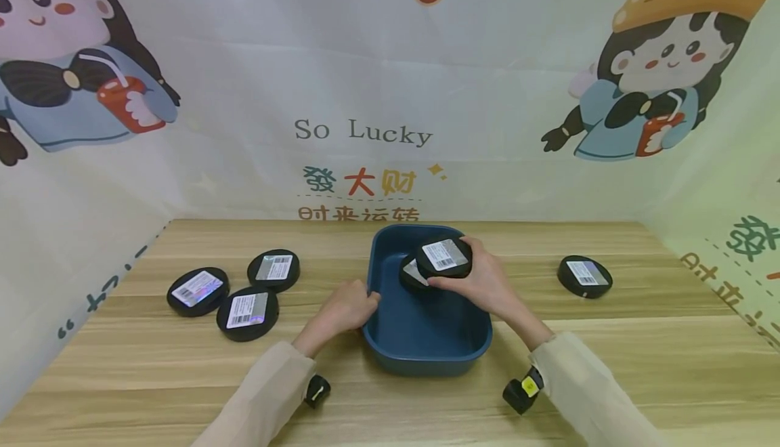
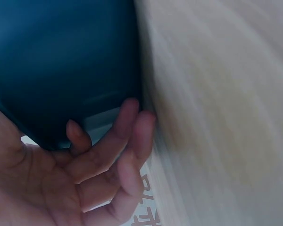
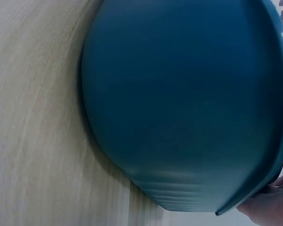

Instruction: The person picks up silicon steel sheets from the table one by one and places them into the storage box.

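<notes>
A deep blue plastic bin (image 1: pixel 426 338) with rounded corners stands on the table. My left hand (image 1: pixel 346 308) grips its left rim, the thumb over the edge and the fingers against the outer wall (image 2: pixel 85 52). Over the inside of the bin, my right hand (image 1: pixel 487 281) holds a round black disc (image 1: pixel 443 257) with a silver and white barcode label, thumb on its near edge and fingers at its far right. Partly hidden under it is a second black disc (image 1: pixel 409 273) inside the bin. The right wrist view mostly shows the bin's outer side (image 3: pixel 179 94).
To the left, three similar black discs (image 1: pixel 246 315) lie close together with labels up. Another black disc (image 1: pixel 585 276) lies alone on the right of the wooden table (image 1: pixel 609 352). A printed cloth (image 1: pixel 500 108) hangs behind and at the sides.
</notes>
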The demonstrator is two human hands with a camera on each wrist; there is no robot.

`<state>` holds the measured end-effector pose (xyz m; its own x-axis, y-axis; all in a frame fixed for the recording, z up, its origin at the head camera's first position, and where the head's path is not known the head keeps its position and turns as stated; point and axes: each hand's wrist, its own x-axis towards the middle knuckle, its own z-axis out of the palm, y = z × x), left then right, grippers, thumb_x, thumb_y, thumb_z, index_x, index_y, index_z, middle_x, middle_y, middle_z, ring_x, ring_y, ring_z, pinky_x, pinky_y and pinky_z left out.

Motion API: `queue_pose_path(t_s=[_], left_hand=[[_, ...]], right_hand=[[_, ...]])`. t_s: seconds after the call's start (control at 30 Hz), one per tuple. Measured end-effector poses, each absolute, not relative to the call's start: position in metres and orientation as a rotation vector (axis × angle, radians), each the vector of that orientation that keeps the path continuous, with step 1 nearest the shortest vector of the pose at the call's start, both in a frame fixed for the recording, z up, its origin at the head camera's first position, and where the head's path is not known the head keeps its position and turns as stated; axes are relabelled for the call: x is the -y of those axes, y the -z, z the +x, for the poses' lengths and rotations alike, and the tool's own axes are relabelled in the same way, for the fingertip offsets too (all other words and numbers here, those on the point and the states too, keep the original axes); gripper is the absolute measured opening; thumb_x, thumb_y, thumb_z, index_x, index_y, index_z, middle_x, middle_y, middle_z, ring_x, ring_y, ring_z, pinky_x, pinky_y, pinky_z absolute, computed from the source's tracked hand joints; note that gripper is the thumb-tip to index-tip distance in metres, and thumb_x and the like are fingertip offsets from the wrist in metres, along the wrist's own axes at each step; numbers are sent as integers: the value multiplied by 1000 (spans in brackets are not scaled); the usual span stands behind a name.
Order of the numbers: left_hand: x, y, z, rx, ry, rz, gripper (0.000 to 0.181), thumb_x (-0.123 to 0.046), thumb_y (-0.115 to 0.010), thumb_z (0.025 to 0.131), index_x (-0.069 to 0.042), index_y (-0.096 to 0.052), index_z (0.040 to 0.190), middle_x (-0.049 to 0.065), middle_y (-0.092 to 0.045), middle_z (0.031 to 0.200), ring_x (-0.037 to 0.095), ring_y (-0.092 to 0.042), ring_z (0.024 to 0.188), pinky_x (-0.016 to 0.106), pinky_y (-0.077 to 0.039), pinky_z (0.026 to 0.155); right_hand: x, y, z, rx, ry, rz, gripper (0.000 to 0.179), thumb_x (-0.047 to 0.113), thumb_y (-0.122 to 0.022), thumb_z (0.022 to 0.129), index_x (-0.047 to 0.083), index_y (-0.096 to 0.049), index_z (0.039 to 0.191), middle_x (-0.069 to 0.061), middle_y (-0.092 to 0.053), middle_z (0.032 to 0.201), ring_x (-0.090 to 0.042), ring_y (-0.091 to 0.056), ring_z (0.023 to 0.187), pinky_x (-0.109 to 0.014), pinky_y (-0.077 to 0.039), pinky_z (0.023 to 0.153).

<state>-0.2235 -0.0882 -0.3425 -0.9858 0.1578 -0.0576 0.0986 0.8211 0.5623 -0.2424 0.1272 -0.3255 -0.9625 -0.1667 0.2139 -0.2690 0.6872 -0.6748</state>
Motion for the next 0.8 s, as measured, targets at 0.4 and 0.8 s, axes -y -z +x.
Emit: queue_pose_path(t_s=[0.4, 0.8], left_hand=[[88, 341, -223, -2884, -885, 196, 28, -15, -42, 87, -5, -52, 62, 7, -52, 51, 17, -54, 40, 22, -35, 40], [88, 341, -222, -2883, -894, 205, 29, -15, -42, 86, -6, -50, 60, 7, -51, 51, 16, -53, 39, 22, -35, 39]], right_hand=[[-116, 328, -255, 2808, -1063, 348, 91, 35, -76, 65, -9, -30, 129, -27, -52, 113, -36, -50, 103, -43, -41, 86], [-108, 330, -263, 2820, -1002, 358, 91, 32, -77, 64, -14, -30, 127, -26, -55, 105, -34, -54, 94, -41, -44, 80]])
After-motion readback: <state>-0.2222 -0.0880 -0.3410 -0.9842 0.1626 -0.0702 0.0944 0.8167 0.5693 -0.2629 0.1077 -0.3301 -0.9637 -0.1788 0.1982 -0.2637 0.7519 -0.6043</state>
